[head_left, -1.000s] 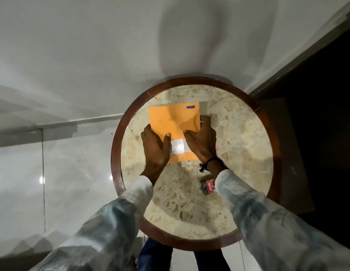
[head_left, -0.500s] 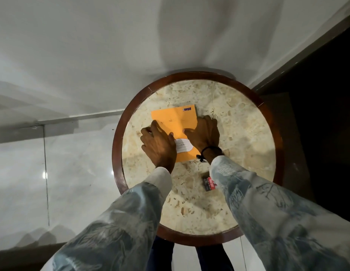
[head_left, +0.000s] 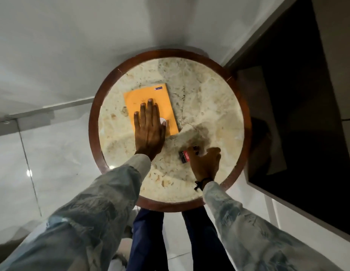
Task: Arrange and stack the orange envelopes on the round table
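The orange envelopes [head_left: 148, 94] lie as one flat stack on the round marble table [head_left: 209, 98], a little left of its middle, with a white label partly hidden under my fingers. My left hand [head_left: 149, 126] rests flat on the stack's near half, fingers spread and pressing down. My right hand [head_left: 204, 163] is off the stack, lower right on the tabletop, its fingers curled at a small red and black box [head_left: 184, 157]. Whether the fingers grip the box is unclear.
The table has a dark wooden rim [head_left: 94, 122]. A dark cabinet or screen [head_left: 307, 114] stands close on the right. White wall lies beyond the table, glossy tiled floor to the left. My legs [head_left: 148, 241] are under the table's near edge.
Both hands held the envelopes before. My right hand has let go and moved down right to the small box. My left hand has flattened onto the stack, which now lies flat.
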